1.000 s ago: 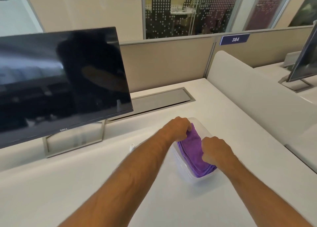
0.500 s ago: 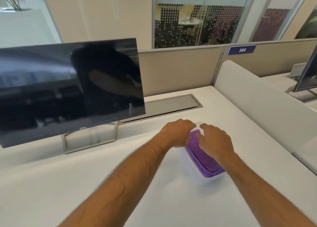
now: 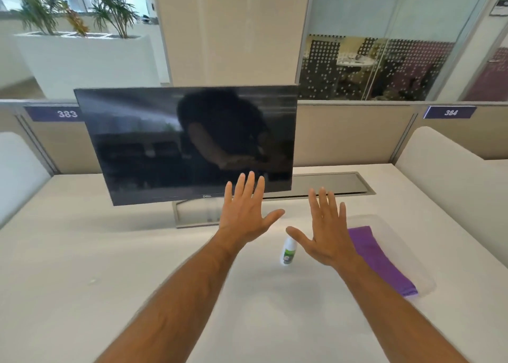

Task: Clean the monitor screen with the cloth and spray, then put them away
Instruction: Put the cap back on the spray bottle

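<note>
**deskguy:** Monitor (image 3: 189,143) is sitting on the white desk (image 3: 82,294), toward the back, up on its silver stand (image 3: 192,217). Screen's dark, and you can just see a blurry reflection of a person and the room in it. It looks tilted in the shot, left side higher than the right, but that could be the wide lens.

**wipe_it:** Where are the cloth and the spray?

**deskguy:** The purple cloth (image 3: 382,261) is folded and lying inside a clear plastic container (image 3: 404,241) on the right side of the desk. The spray bottle (image 3: 288,251) is small and white with a green label, standing on the desk just left of that container, outside it.

**wipe_it:** And the hands?

**deskguy:** Both are up in the air, palms facing away, holding nothing. Left hand (image 3: 244,214) has its fingers stretched out with the thumb splayed to the right, and the fingertips overlap the monitor's bottom edge in the view. I can't tell if they touch it. Right hand (image 3: 324,233) is flat too, fingers fanned out a bit, thumb pointing left. It sits in front of the bottle's top and the left end of the container in the shot.

**wipe_it:** Anything else around?

**deskguy:** There's a grey cable tray lid (image 3: 330,184) set into the desk behind the monitor, beige partitions with purple tags reading 383 (image 3: 66,113) and 384 (image 3: 450,112), and a white planter (image 3: 88,60) with plants further back on the left.
</note>
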`<action>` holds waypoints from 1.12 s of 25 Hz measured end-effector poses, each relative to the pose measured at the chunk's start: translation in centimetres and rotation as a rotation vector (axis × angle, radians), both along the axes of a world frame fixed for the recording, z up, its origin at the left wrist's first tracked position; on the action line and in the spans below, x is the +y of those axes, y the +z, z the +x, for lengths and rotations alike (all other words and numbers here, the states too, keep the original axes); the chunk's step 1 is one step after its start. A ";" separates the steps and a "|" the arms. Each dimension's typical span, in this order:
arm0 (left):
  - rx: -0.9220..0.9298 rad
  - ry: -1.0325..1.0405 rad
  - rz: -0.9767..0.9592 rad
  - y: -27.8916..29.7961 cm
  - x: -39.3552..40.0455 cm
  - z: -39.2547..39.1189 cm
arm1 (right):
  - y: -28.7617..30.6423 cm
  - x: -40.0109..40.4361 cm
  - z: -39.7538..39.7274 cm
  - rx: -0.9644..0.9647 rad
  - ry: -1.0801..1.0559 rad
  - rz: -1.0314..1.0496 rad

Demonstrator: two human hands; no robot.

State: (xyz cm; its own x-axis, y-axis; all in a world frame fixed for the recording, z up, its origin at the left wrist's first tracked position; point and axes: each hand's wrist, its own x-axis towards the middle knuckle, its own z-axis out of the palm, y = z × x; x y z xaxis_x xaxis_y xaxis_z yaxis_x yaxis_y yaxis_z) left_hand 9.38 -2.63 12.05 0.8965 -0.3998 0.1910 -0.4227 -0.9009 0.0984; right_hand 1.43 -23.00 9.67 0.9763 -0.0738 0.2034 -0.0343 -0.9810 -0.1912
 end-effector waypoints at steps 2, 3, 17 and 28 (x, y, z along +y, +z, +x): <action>0.009 0.062 -0.008 -0.6 3.8 -0.1 | -0.7 1.1 0.4 0.007 0.008 -0.013; 0.011 0.092 -0.005 -0.9 5.6 -0.2 | -1.0 1.4 0.6 0.012 0.013 -0.012; 0.200 0.502 0.088 -7.5 25.1 -3.9 | -5.6 3.9 -0.4 0.093 -0.166 0.686; 0.349 0.638 0.025 -9.3 30.2 -5.9 | -6.6 6.0 -0.8 0.088 -0.207 0.738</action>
State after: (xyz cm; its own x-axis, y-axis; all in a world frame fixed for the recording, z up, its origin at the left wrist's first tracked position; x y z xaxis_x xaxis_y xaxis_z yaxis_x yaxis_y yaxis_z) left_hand 3.50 27.56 2.78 0.9634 0.2211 -0.1513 0.2384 -0.9652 0.1078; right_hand 0.62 -17.02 3.07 0.9382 -0.3429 -0.0467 -0.2480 -0.5721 -0.7818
